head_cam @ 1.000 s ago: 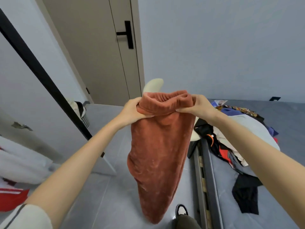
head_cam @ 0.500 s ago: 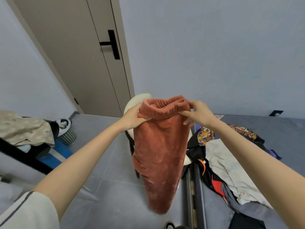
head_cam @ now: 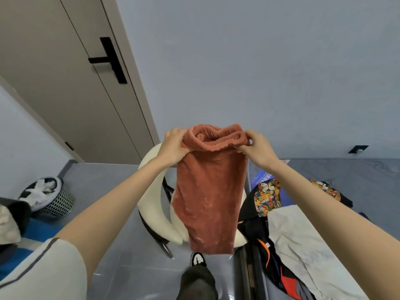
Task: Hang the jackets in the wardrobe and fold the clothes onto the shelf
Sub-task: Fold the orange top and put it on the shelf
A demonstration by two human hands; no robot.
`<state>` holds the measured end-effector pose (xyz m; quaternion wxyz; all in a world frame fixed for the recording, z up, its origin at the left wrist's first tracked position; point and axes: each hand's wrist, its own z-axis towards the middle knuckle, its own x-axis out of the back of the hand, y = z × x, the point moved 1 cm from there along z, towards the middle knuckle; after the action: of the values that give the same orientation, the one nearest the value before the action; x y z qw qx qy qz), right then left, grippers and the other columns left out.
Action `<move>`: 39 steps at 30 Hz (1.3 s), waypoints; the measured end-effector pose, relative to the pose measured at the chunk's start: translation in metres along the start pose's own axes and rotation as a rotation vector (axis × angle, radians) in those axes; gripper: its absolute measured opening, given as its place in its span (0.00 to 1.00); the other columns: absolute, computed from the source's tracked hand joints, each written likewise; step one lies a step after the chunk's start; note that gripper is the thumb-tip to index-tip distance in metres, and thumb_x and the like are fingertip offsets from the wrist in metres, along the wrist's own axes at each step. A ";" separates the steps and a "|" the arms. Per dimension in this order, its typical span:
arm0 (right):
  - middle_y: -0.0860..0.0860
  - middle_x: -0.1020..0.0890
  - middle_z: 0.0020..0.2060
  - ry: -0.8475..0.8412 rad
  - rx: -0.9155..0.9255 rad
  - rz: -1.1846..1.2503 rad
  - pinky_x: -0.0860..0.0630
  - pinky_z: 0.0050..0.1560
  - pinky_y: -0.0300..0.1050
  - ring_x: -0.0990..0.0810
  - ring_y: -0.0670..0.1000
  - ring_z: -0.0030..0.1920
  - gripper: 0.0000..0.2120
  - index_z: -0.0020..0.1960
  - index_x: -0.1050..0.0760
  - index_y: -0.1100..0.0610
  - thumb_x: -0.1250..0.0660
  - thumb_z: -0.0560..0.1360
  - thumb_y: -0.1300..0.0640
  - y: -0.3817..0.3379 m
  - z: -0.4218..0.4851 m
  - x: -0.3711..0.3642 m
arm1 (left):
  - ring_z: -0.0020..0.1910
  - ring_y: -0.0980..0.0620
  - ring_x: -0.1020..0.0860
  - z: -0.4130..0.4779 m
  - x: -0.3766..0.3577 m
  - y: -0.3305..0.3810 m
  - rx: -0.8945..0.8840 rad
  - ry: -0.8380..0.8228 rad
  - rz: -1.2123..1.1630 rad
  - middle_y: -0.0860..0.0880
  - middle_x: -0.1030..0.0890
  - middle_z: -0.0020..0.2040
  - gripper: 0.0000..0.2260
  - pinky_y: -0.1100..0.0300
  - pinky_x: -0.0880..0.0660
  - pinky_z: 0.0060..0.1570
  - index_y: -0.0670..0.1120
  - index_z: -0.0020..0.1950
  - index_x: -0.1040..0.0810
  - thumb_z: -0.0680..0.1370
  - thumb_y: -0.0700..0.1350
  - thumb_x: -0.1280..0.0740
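The person stands with both arms stretched forward and holds a rust-red fleece garment (head_cam: 210, 198) up in the air. The left hand (head_cam: 173, 146) pinches the left side of its gathered waistband (head_cam: 216, 145); the grip of the right hand (head_cam: 257, 148) pinches the right side, fingers curled on the cloth. The garment hangs straight down in front of a cream chair (head_cam: 151, 204), above the floor (head_cam: 121, 267). It is perhaps a pair of trousers. On the bed (head_cam: 357, 176) at the right lies a heap of clothes (head_cam: 287, 230).
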<state>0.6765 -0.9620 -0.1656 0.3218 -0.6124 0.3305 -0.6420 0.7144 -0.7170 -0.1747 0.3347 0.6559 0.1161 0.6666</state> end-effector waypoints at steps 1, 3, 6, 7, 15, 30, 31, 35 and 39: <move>0.58 0.18 0.45 0.008 -0.006 -0.020 0.24 0.51 0.56 0.20 0.60 0.48 0.08 0.50 0.23 0.63 0.31 0.72 0.65 0.004 0.015 -0.003 | 0.55 0.45 0.26 0.017 -0.003 -0.009 0.027 -0.009 0.016 0.46 0.21 0.51 0.14 0.50 0.30 0.58 0.48 0.56 0.22 0.76 0.55 0.32; 0.58 0.18 0.44 0.016 -0.025 -0.046 0.26 0.49 0.53 0.21 0.59 0.48 0.07 0.50 0.23 0.63 0.31 0.72 0.65 0.011 0.043 -0.011 | 0.57 0.48 0.26 0.047 -0.009 -0.025 0.049 -0.023 -0.025 0.47 0.22 0.56 0.16 0.50 0.29 0.58 0.49 0.60 0.22 0.76 0.56 0.33; 0.57 0.18 0.46 0.003 -0.072 -0.046 0.26 0.50 0.51 0.21 0.57 0.48 0.08 0.52 0.23 0.62 0.32 0.73 0.63 0.026 0.081 -0.024 | 0.56 0.48 0.25 0.086 -0.022 -0.046 0.059 -0.064 -0.035 0.48 0.23 0.56 0.15 0.50 0.28 0.56 0.48 0.58 0.22 0.76 0.54 0.32; 0.57 0.18 0.46 0.004 -0.085 -0.037 0.27 0.48 0.48 0.21 0.56 0.47 0.08 0.52 0.23 0.62 0.31 0.74 0.63 0.031 0.092 -0.029 | 0.54 0.48 0.25 0.097 -0.027 -0.053 0.076 -0.070 -0.039 0.48 0.25 0.55 0.14 0.51 0.27 0.54 0.48 0.58 0.22 0.76 0.54 0.32; 0.57 0.18 0.44 0.033 -0.187 -0.044 0.30 0.42 0.44 0.22 0.56 0.44 0.07 0.50 0.23 0.65 0.31 0.72 0.65 0.086 0.157 -0.065 | 0.50 0.45 0.21 0.158 -0.076 -0.100 0.160 -0.113 0.023 0.51 0.17 0.48 0.12 0.52 0.25 0.43 0.55 0.60 0.26 0.77 0.50 0.34; 0.52 0.17 0.50 -0.156 -0.615 0.007 0.33 0.49 0.36 0.25 0.47 0.51 0.17 0.49 0.16 0.57 0.45 0.79 0.61 0.262 0.177 -0.164 | 0.47 0.52 0.22 0.145 -0.255 -0.197 0.956 -0.340 -0.662 0.46 0.22 0.56 0.16 0.64 0.22 0.42 0.47 0.55 0.24 0.79 0.32 0.48; 0.51 0.17 0.49 -0.167 -0.652 0.028 0.34 0.49 0.36 0.25 0.47 0.51 0.16 0.48 0.16 0.57 0.44 0.80 0.58 0.273 0.174 -0.173 | 0.48 0.51 0.23 0.138 -0.264 -0.201 1.029 -0.336 -0.696 0.46 0.22 0.54 0.16 0.63 0.24 0.43 0.47 0.53 0.22 0.80 0.33 0.48; 0.51 0.16 0.50 -0.197 -0.723 0.022 0.33 0.50 0.34 0.22 0.48 0.55 0.10 0.52 0.16 0.58 0.35 0.78 0.56 0.314 0.151 -0.200 | 0.56 0.48 0.23 0.105 -0.302 -0.219 1.044 -0.462 -0.621 0.46 0.21 0.57 0.07 0.58 0.27 0.53 0.47 0.54 0.22 0.81 0.42 0.39; 0.56 0.20 0.57 -0.254 -0.681 -0.016 0.29 0.61 0.40 0.22 0.51 0.57 0.12 0.57 0.19 0.57 0.31 0.74 0.61 0.337 0.132 -0.217 | 0.60 0.51 0.27 0.090 -0.337 -0.228 1.158 -0.334 -0.651 0.50 0.26 0.59 0.15 0.52 0.30 0.65 0.46 0.54 0.29 0.75 0.53 0.30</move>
<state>0.8208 -0.9824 -0.5619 0.1328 -0.7619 0.4778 -0.4167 0.8389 -0.7738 -0.5686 0.1268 0.7550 0.5918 0.2523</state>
